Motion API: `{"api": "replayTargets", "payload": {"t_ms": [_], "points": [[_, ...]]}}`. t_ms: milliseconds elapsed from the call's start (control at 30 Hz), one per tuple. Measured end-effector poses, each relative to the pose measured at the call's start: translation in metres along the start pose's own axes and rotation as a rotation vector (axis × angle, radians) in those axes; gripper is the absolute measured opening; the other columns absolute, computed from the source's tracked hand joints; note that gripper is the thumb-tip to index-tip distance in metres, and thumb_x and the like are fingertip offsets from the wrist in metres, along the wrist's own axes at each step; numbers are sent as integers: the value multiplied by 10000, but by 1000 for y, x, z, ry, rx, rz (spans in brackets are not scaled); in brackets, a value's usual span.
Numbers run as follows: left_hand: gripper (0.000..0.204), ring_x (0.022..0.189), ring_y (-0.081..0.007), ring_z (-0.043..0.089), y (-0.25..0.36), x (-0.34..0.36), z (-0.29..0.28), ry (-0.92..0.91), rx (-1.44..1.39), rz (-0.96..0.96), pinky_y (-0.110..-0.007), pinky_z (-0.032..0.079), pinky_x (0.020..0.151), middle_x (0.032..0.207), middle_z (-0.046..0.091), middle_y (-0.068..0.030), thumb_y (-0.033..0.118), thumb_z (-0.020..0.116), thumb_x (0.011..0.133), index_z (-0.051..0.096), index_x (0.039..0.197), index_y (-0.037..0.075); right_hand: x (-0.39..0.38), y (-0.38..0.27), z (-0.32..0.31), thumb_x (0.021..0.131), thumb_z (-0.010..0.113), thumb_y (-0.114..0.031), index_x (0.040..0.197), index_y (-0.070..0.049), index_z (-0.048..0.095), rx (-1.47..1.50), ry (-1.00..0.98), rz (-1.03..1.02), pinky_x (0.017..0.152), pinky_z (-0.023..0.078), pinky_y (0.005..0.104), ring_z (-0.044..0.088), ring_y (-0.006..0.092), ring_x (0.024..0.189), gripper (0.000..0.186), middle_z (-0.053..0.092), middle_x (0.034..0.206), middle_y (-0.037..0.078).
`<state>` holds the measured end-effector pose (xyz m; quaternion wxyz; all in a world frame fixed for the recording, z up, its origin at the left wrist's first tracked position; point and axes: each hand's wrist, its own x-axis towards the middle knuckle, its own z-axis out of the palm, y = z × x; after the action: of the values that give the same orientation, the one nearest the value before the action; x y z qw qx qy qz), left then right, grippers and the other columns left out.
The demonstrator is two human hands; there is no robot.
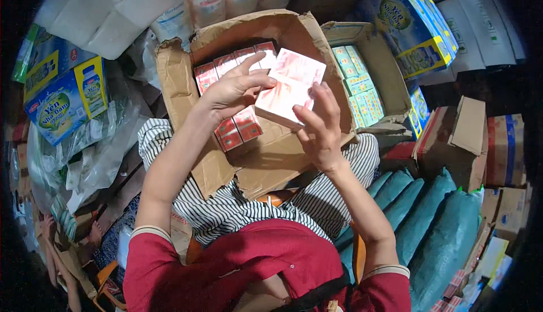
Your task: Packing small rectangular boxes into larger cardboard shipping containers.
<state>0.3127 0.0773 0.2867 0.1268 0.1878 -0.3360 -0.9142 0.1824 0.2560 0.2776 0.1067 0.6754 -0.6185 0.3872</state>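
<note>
Between my two hands is a white-and-pink box pack (290, 89), tilted and washed out by bright light. My left hand (235, 89) grips its left side, the thumb over the edge and the index finger raised. The fingers of my right hand (322, 128) close on its right side and lower corner. Underneath stands an open cardboard carton (268, 168), its near flaps folded out toward my lap. Several small red-and-white boxes (237, 128) sit in rows at the carton's left and back. My forearm and hands partly cover them.
Right of the carton, a second open carton (390, 89) holds green-and-yellow boxes (357, 80). Blue drink cases (70, 100) flank me on both sides. Green wrapped bundles (444, 238) lie at lower right. At lower left, another person's arm (62, 267) shows.
</note>
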Motion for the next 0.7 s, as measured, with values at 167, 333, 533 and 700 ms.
{"api": "replayTargets", "payload": {"t_ms": [167, 333, 533, 700], "points": [[975, 958, -217, 568, -2, 3, -6, 161, 206, 264, -281, 509, 703, 1236, 416, -196, -33, 697, 661, 56, 1395, 10, 7, 11, 4, 752, 479, 56, 1298, 7, 323, 345, -18, 460, 1002, 321, 336, 374, 259, 1229, 570, 372, 1314, 158], [1019, 915, -219, 584, -6, 4, 5, 317, 329, 261, -311, 505, 723, 1154, 480, -184, -15, 697, 647, 1, 1390, 7, 57, -4, 0, 803, 662, -272, 1332, 31, 228, 562, -320, 671, 966, 362, 331, 436, 212, 1159, 748, 448, 1229, 197], [1018, 999, -244, 545, -5, 4, 0, 327, 457, 86, -375, 448, 864, 1282, 333, -249, 31, 674, 687, -46, 1406, 46, 53, 34, 48, 670, 750, -227, 1249, 44, 292, 271, -419, 678, 840, 474, 343, 563, 256, 1011, 787, 521, 1120, 228], [1039, 1225, -299, 330, 7, 4, -15, 465, 481, 412, -435, 277, 1005, 1328, 283, -266, 127, 718, 647, 7, 1400, 45, 21, 79, 77, 610, 767, -278, 1194, 50, 357, 71, -693, 763, 814, 486, 344, 590, 279, 968, 786, 568, 1031, 232]]}}
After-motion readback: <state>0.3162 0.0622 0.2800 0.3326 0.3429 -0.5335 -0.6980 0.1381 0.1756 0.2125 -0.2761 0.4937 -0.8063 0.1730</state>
